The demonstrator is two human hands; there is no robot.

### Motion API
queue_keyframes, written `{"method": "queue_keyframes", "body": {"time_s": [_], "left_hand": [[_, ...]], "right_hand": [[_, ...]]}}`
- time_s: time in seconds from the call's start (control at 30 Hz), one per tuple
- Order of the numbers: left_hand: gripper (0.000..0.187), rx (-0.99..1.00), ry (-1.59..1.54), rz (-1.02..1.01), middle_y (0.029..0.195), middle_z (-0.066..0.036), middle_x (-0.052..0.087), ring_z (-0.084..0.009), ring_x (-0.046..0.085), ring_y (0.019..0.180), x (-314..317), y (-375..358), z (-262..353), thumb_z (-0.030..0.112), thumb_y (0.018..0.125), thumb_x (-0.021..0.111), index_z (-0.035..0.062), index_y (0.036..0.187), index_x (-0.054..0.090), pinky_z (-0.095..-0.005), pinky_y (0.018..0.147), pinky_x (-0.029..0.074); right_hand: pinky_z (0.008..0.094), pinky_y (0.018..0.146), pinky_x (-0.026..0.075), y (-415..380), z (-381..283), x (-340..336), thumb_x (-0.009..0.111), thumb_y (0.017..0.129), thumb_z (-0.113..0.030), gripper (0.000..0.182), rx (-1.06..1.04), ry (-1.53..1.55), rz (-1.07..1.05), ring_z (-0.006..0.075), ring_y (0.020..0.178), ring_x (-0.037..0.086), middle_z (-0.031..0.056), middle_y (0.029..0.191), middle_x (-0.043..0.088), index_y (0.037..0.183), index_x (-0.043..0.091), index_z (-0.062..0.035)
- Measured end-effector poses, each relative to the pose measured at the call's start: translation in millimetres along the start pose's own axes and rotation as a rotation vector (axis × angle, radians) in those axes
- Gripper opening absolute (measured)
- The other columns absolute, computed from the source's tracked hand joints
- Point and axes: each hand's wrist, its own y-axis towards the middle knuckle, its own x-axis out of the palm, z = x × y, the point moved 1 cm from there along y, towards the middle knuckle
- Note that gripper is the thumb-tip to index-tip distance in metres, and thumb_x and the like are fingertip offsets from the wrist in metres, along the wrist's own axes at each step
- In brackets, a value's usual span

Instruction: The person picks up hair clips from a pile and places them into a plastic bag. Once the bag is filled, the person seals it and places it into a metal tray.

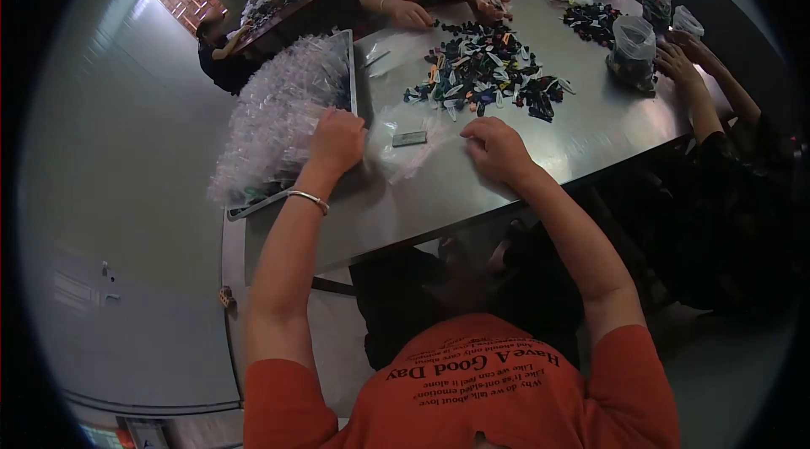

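Working from the left, we meet the tray [352,69] heaped high with clear packets [274,116], so we would do best to touch the heap lightly and stop anything sliding over the rim. Our left hand [337,141] lies at the tray's right side, fingers bent against the packets; its fingertips are hidden, and we cannot tell whether they pinch one. Thin plastic tends to cling, we judge, so feeling for a single layer should serve us better than grabbing. Just beside that hand, loose clear bags [392,164] lie flat on the table [405,221], and a small dark block [409,139] sits on or inside them, the view too soft to say which; if on top, it could steady the plastic while we separate a sheet. Our right hand [496,151] rests right of the bags, fingers curled with nothing visible in them, though its underside is out of sight, so we cannot tell if it is free. Beyond it spreads the pile of hair clips [498,73]; we would take few at once, wrist relaxed. Farther right, a filled bag [633,52] stands near a co-worker's hands [677,65], so we should leave room there.
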Motion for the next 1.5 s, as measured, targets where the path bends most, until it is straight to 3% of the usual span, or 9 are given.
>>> {"method": "queue_keyframes", "body": {"time_s": [0.37,0.67,0.83,1.07,1.13,1.27,1.33,1.37,1.5], "left_hand": [[0.018,-0.142,0.146,0.159,0.085,-0.010,0.064,-0.0251,0.060,0.086,65,-7,72,0.022,0.080,0.057,0.0062,0.080,0.066,-0.0395,0.090,0.039],[0.012,-0.198,-0.177,0.400,0.078,-0.011,0.058,-0.0289,0.058,0.081,81,-11,69,0.015,0.078,0.061,0.0052,0.071,0.058,-0.0401,0.084,0.043],[0.012,-0.248,-0.472,0.440,0.078,-0.014,0.056,-0.0334,0.056,0.079,75,-17,67,0.012,0.078,0.060,0.0029,0.072,0.055,-0.0413,0.071,0.046],[0.010,-0.270,-0.401,0.481,0.080,-0.013,0.058,-0.0330,0.057,0.078,64,-18,74,0.010,0.080,0.061,0.0019,0.077,0.054,-0.0412,0.072,0.047],[0.010,-0.276,-0.418,0.579,0.084,-0.013,0.061,-0.0322,0.059,0.081,57,-18,74,0.010,0.081,0.061,0.0018,0.080,0.056,-0.0396,0.074,0.048],[0.009,-0.266,-0.495,0.600,0.089,-0.013,0.063,-0.0312,0.061,0.083,38,-11,75,0.010,0.082,0.062,0.0022,0.084,0.059,-0.0385,0.075,0.048],[0.008,-0.247,-0.490,0.702,0.087,-0.012,0.063,-0.0306,0.061,0.081,37,-4,75,0.009,0.082,0.062,0.0024,0.084,0.060,-0.0389,0.075,0.048],[0.008,-0.243,-0.494,0.703,0.087,-0.012,0.063,-0.0306,0.061,0.081,36,-1,74,0.009,0.082,0.062,0.0024,0.084,0.060,-0.0389,0.075,0.048],[0.020,-0.171,-0.504,0.703,0.101,-0.015,0.062,-0.0319,0.059,0.094,29,12,76,0.014,0.081,0.065,0.0012,0.095,0.058,-0.0380,0.083,0.047]], "right_hand": [[0.0390,0.084,0.047,34,-6,41,0.066,0.074,-0.013,0.020,-0.151,-0.008,0.044,0.0309,0.094,0.058,0.0122,0.096,0.062,0.092,0.066,-0.0051],[0.0399,0.076,0.046,56,-10,70,0.070,0.070,-0.023,0.022,-0.167,-0.232,-0.101,0.0296,0.083,0.056,0.0112,0.083,0.057,0.083,0.066,-0.0053],[0.0393,0.073,0.047,55,-4,53,0.070,0.070,-0.024,0.023,0.062,-0.196,0.078,0.0297,0.083,0.057,0.0116,0.083,0.058,0.083,0.067,-0.0054],[0.0393,0.074,0.047,53,-4,52,0.070,0.073,-0.025,0.025,0.055,-0.362,-0.023,0.0301,0.084,0.058,0.0128,0.089,0.060,0.087,0.067,-0.0043],[0.0364,0.072,0.047,54,-6,51,0.066,0.078,-0.025,0.023,-0.025,-0.245,0.247,0.0295,0.077,0.058,0.0130,0.084,0.060,0.085,0.067,-0.0028],[0.0307,0.073,0.046,62,-21,40,0.062,0.085,-0.026,0.027,0.220,0.145,0.149,0.0226,0.075,0.059,0.0106,0.081,0.063,0.087,0.068,-0.0003],[0.0288,0.071,0.045,59,-34,36,0.056,0.089,-0.041,0.046,0.428,0.738,-0.036,0.0184,0.076,0.060,0.0107,0.079,0.066,0.085,0.068,0.0035],[0.0237,0.072,0.045,59,-30,41,0.060,0.089,-0.037,0.043,0.409,0.743,-0.097,0.0111,0.076,0.059,0.0071,0.082,0.068,0.089,0.068,0.0053],[0.0249,0.074,0.045,58,-32,43,0.062,0.088,-0.020,0.025,0.337,0.849,-0.056,0.0097,0.078,0.058,0.0058,0.085,0.067,0.094,0.068,0.0029]]}}
